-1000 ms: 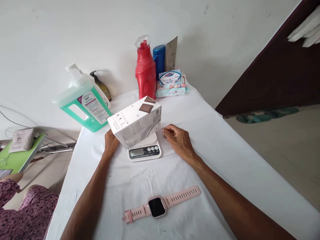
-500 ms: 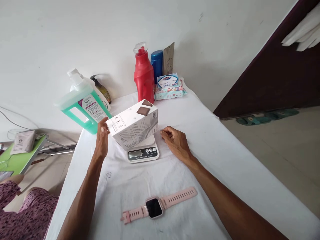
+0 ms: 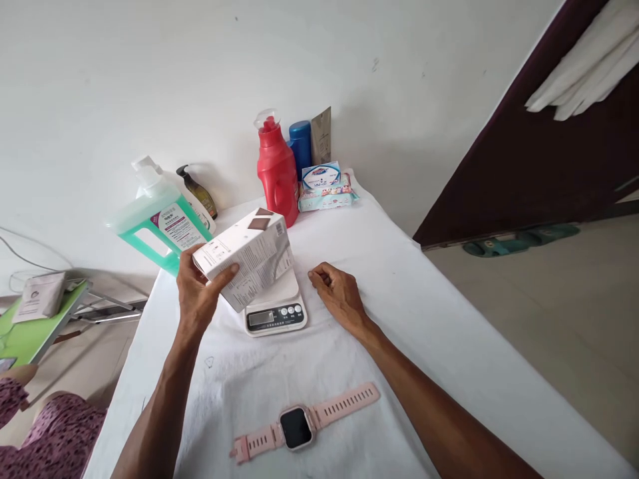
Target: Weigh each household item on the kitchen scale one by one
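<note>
My left hand (image 3: pixel 198 287) grips the left end of a white printed box (image 3: pixel 249 259), its thumb across the front face. The box is tilted over a white kitchen scale (image 3: pixel 276 318) and hides most of the weighing plate; whether it touches the plate I cannot tell. To the right of the scale, my right hand (image 3: pixel 339 293) rests on the white cloth with its fingers curled in; what they hold, if anything, is hidden. Nearer to me lies a smartwatch (image 3: pixel 295 427) with a pink strap, laid out flat with its dark screen up.
Behind the box stand a green liquid bottle (image 3: pixel 174 226), a dark pump bottle (image 3: pixel 200 193), a red detergent bottle (image 3: pixel 277 176), a blue bottle (image 3: pixel 300 146) and a wipes pack (image 3: pixel 327 198). At left are a green folding table (image 3: pixel 50 319) and a person's patterned clothing (image 3: pixel 60 432).
My left hand has brought its thumb round the front of the box and now grips it. The box has tilted slightly. My right hand stays curled beside the scale; the view has shifted.
</note>
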{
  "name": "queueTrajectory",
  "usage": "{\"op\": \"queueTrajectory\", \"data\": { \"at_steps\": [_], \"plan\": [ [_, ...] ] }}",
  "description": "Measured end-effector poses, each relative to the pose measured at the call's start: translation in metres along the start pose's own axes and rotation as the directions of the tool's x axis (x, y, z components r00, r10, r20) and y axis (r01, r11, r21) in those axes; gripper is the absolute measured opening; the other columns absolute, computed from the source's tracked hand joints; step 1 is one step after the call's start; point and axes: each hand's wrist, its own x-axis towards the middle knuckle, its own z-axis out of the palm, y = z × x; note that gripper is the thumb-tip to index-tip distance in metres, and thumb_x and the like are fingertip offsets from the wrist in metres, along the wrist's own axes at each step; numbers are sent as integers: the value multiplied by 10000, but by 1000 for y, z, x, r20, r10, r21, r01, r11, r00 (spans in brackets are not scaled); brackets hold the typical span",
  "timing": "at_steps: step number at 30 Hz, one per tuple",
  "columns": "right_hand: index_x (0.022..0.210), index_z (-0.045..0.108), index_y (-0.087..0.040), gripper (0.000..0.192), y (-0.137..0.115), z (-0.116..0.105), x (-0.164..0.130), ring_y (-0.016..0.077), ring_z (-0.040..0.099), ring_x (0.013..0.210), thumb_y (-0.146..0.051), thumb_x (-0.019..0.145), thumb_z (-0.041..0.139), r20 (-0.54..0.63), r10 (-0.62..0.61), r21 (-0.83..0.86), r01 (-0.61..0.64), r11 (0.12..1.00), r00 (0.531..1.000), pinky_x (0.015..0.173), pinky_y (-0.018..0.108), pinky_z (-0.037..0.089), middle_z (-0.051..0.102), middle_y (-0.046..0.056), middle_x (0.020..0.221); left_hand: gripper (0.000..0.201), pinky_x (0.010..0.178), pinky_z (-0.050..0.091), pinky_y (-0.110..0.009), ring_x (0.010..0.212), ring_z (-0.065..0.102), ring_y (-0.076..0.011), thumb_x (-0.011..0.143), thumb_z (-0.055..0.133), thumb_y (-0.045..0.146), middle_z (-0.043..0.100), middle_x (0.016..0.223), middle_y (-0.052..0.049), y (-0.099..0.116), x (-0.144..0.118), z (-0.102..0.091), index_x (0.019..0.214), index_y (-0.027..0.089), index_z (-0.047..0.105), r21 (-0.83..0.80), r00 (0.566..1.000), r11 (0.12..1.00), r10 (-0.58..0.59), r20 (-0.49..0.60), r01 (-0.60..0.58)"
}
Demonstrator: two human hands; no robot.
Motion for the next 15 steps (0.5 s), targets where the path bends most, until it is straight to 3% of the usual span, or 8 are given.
{"op": "queueTrajectory", "data": {
  "at_steps": [4, 7, 10, 15],
  "plan": [
    [746, 588, -244, 320, 1, 0, -1, 183, 547, 632, -496, 931, 524, 10, 3, -4, -3, 1000, 1000, 644, 317, 412, 646, 7, 694, 718, 906, 607, -422, 1112, 699, -274, 760, 889, 522, 672, 1260, -106, 4, 30, 11, 1303, 239, 514, 35, 972, 994, 105, -210, -100],
    [741, 579, -245, 329, 2, 1, 1, 180, 530, 606, -505, 935, 523, 13, 2, 5, -2, 1000, 1000, 641, 321, 411, 635, 4, 680, 737, 986, 576, -466, 1183, 665, -300, 753, 900, 496, 654, 1277, -126, 9, 59, 34, 1301, 220, 492, 97, 938, 984, 171, -302, -148],
    [744, 577, -245, 328, 4, 2, 2, 185, 539, 613, -503, 938, 517, 7, -12, 5, 12, 1000, 1000, 652, 321, 416, 639, 7, 679, 717, 1053, 538, -498, 1201, 656, -320, 721, 926, 429, 662, 1228, -119, 4, 89, 64, 1255, 229, 492, 94, 916, 988, 150, -372, -124],
    [737, 542, -247, 337, 8, 2, 3, 179, 534, 602, -499, 957, 505, -3, -18, 13, 18, 1000, 1000, 641, 307, 407, 614, -4, 652, 687, 1127, 497, -525, 1245, 650, -349, 689, 954, 335, 651, 1237, -121, -27, 140, 107, 1166, 253, 466, -31, 910, 996, 66, -410, -86]
  ]
}}
